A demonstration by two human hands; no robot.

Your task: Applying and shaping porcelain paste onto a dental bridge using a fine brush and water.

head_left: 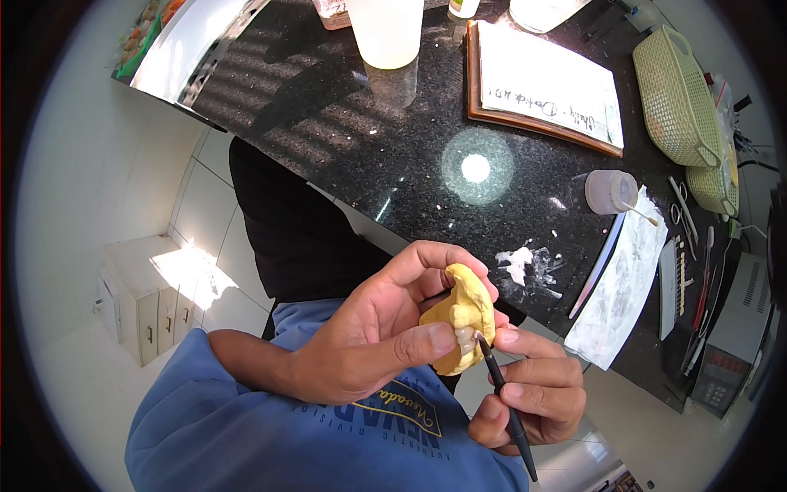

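Note:
My left hand (361, 340) is wrapped round a yellow plaster dental model (469, 305), with the thumb pressed against its side. A few pale, glossy teeth (466, 339) stand on the model beside the thumb tip. In my right hand (543, 389) is a slim black pen-like tool (511, 412), pinched between thumb and fingers. Its thin tip meets the model right beside the pale teeth; whether it is a brush or a carver, I cannot tell. Both hands are in front of my blue shirt, near the counter's edge.
On the black speckled counter (328, 123) lie white residue (516, 264), a whitish sheet (611, 307) and a notepad (549, 82). A small jar (608, 192), woven baskets (676, 102), hand tools and a grey control box (734, 336) line the right. A frosted cup (385, 33) stands at the back.

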